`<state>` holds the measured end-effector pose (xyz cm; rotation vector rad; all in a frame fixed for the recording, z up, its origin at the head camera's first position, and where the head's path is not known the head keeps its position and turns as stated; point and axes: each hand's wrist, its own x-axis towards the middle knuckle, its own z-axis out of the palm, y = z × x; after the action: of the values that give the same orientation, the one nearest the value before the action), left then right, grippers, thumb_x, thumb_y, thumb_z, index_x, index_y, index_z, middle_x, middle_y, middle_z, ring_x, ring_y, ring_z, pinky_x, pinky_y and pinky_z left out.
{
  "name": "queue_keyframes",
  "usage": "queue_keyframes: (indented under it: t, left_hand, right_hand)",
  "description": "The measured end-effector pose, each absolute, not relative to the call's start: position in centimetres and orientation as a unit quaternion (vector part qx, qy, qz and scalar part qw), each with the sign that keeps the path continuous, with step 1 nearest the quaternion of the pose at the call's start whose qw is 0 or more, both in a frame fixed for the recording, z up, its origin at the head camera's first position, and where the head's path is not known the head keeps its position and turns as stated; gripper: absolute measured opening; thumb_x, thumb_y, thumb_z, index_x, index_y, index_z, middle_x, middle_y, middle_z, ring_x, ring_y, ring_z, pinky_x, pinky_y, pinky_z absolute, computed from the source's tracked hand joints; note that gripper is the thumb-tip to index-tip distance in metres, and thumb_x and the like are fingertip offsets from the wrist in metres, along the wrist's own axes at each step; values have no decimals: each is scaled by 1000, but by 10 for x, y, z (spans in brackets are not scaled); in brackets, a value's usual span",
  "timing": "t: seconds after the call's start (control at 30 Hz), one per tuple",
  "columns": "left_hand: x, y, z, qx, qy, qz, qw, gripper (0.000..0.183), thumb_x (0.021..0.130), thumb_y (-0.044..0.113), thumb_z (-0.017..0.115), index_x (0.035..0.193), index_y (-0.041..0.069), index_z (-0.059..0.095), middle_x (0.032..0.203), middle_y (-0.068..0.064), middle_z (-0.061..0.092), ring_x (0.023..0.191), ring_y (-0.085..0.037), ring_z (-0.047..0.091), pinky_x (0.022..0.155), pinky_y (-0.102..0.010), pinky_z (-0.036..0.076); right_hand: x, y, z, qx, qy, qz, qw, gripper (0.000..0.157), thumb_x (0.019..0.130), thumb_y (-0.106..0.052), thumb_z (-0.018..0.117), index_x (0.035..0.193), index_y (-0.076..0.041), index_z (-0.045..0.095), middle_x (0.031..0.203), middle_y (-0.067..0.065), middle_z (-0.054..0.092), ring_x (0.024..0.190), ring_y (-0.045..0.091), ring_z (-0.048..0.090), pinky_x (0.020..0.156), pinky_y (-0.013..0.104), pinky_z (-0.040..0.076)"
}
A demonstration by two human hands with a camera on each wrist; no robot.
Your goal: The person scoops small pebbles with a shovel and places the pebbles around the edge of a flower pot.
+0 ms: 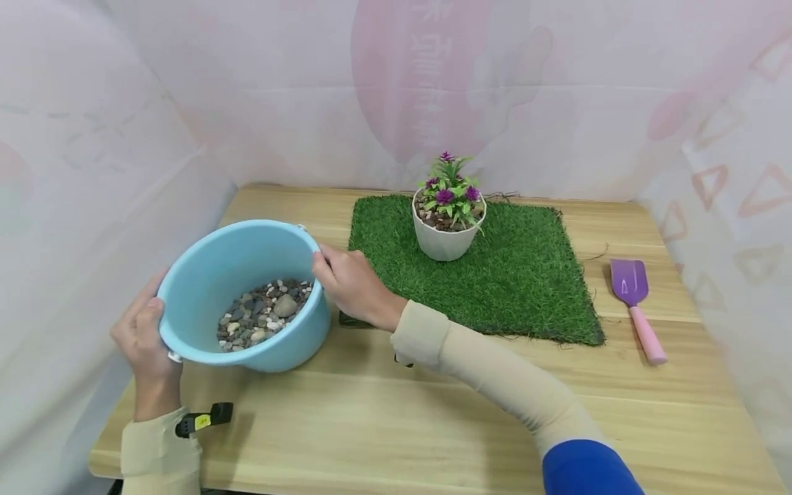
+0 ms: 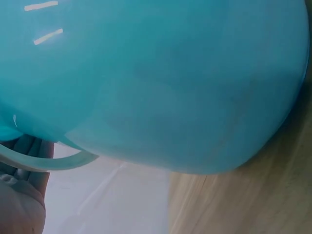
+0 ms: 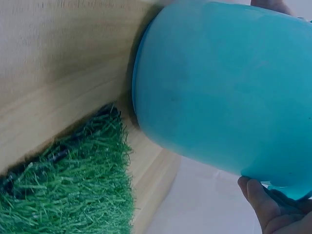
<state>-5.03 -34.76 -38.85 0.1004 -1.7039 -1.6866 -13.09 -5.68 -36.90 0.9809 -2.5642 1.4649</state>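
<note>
A light blue plastic bucket (image 1: 291, 347) leans to the left over the left part of the table, with mixed pebbles (image 1: 262, 315) gathered low inside it. My left hand (image 1: 141, 330) grips its left rim, thumb on top and fingers under the edge. On the opposite side my right hand (image 1: 355, 285) holds the right rim. In the left wrist view a white handle (image 2: 53, 162) curves past the left fingers. The right wrist view shows the right fingers (image 3: 258, 195) curled at the rim, and the bucket's base close to the wood.
A white pot (image 1: 447, 242) with purple flowers (image 1: 444, 196) stands on a green turf mat (image 1: 520, 275). A purple scoop with a pink handle (image 1: 637, 306) lies at the right. White printed cloth (image 1: 278, 96) surrounds the wooden table (image 1: 383, 426).
</note>
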Motion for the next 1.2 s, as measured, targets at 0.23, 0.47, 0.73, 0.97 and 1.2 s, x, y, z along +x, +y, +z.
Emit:
queue_keyframes:
  t: [0.23,0.47,0.73,0.97,1.2]
  left_hand:
    - [-67,-357,-390,47,-669,-661,338,35,95,15,50,122,-2,65,118,-12,71,91,-16,72,73,-17,60]
    - [-83,-360,-386,50,-685,-660,305,36,96,22,52,124,5,65,121,-12,69,94,-18,72,74,-18,60]
    - [-99,-368,-386,42,-681,-672,288,36,96,23,52,124,5,66,120,-11,70,97,-17,72,76,-18,60]
    - [-113,-367,-389,34,-686,-669,286,36,97,24,52,124,6,66,119,-10,70,95,-17,72,76,-18,60]
    - [-108,-370,-380,95,-803,-535,246,39,101,34,38,129,20,63,121,0,70,100,-7,67,79,-10,55]
  right_hand:
    - [-139,-62,-368,308,-828,469,10,46,103,-30,27,119,-2,61,60,2,47,40,9,37,33,18,39]
    - [-147,-63,-368,297,-836,460,25,47,103,-30,25,116,-3,61,61,3,48,42,9,37,34,19,39]
    - [-154,-66,-367,297,-842,450,31,41,103,-30,25,96,-9,59,62,2,47,44,9,38,37,17,39]
    - [-168,-65,-369,289,-842,455,22,38,103,-32,24,83,-14,51,63,3,47,47,11,39,39,19,39]
    - [-174,-64,-370,281,-843,459,8,41,104,-35,22,82,-14,50,65,3,48,49,12,41,40,19,41]
